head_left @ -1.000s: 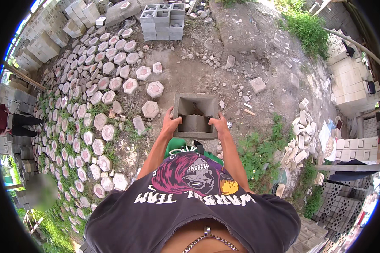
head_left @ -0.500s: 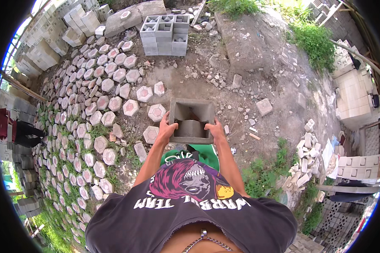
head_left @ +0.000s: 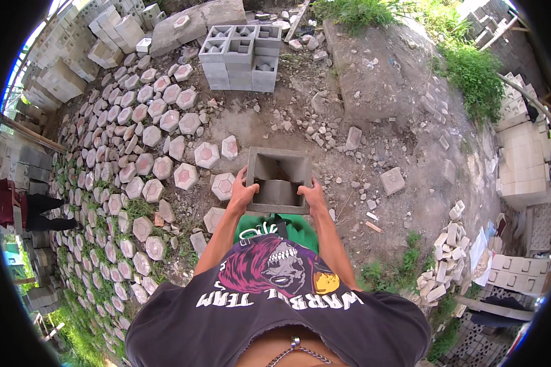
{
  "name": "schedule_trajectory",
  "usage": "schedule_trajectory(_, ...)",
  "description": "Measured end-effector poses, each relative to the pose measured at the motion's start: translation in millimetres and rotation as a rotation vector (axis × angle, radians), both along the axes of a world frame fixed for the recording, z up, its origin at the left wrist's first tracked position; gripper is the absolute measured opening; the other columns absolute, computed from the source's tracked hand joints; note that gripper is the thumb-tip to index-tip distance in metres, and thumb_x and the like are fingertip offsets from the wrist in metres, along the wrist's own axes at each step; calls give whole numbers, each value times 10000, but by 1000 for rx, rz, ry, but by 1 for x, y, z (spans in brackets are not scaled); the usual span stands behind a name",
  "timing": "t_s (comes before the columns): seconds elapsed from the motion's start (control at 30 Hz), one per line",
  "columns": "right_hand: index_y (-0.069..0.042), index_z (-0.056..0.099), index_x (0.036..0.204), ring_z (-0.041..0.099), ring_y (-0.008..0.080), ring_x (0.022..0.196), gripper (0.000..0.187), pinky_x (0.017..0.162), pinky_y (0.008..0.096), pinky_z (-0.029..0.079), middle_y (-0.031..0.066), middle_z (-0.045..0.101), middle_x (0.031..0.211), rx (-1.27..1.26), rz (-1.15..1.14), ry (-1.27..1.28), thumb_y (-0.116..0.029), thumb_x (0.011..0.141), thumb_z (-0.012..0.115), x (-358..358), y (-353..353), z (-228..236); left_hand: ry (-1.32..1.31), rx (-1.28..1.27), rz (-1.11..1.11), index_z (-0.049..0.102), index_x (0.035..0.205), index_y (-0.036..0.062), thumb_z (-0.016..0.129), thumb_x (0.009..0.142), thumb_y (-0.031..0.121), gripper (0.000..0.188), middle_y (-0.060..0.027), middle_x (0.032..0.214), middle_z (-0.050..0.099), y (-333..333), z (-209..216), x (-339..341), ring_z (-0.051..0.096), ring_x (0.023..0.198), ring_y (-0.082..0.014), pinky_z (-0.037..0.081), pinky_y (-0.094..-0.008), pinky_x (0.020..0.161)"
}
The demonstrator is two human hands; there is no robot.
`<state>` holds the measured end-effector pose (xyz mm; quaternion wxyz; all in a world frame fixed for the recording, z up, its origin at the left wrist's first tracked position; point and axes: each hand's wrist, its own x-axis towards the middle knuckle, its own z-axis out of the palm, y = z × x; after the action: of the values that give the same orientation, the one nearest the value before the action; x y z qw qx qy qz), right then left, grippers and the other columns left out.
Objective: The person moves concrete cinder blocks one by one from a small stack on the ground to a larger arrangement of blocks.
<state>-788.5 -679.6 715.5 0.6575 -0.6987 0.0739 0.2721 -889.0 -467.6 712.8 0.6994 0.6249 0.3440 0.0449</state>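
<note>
A grey hollow concrete block [head_left: 280, 207] is held level in front of my waist, its square opening facing up and a curved piece showing inside. My left hand [head_left: 244, 191] grips its left wall, the thumb hooked over the rim. On the opposite wall my right hand [head_left: 313, 194] holds it the same way. Ahead of me, a little to the left, stands a stack of similar grey blocks [head_left: 231, 78], its right column lower than the others.
Hexagonal pavers [head_left: 186, 176] with reddish centres cover the ground at left. A concrete slab [head_left: 373, 79] and rubble [head_left: 318, 129] lie ahead right. Broken pieces [head_left: 447, 257] are heaped at right. A person [head_left: 37, 211] in dark trousers stands at far left; block walls [head_left: 58, 76] rise behind.
The block stack appears larger and nearer, and the ground has shifted outward around me. Both hands keep hold of the block, which stays in front of my waist.
</note>
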Motion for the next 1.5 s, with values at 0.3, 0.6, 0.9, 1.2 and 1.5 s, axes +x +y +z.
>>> schedule_trajectory(0.3,92,290,1425,585,216,958,929,853,301,467,178,590,1148,-59,24,25,-32,576,646,135,33,-2,21,-47,71,358,1431,40,598,619,-6,848,-160,1098,597,26,15,127,572,831,-185,483,-288,682)
schedule_trajectory(0.6,13,438,1371,579,200,978,813,855,291,463,106,611,1117,5,41,26,-4,575,602,261,112,-11,57,-1,83,361,1440,74,608,590,14,887,-226,1207,541,104,-22,247,572,990,-265,492,-333,792)
schedule_trajectory(0.9,-21,452,1377,582,181,968,803,820,288,476,95,619,1103,12,-16,39,0,588,597,374,213,-35,48,-93,-3,344,1450,82,602,603,-11,890,-224,1260,526,211,-9,377,567,1021,-258,488,-322,810)
schedule_trajectory(1.2,17,392,1409,584,196,966,865,849,297,472,115,616,1120,-64,-66,79,-17,578,630,457,288,-28,132,-80,-43,280,1486,116,579,615,-20,930,-283,1342,428,287,-17,468,527,1091,-292,479,-332,827)
schedule_trajectory(1.5,-5,494,1294,590,197,889,715,774,308,486,103,628,1039,-64,-135,125,12,589,611,568,329,-72,195,-205,-147,278,1490,115,558,613,-16,930,-205,1395,429,339,-33,597,446,1245,-275,412,-352,972)
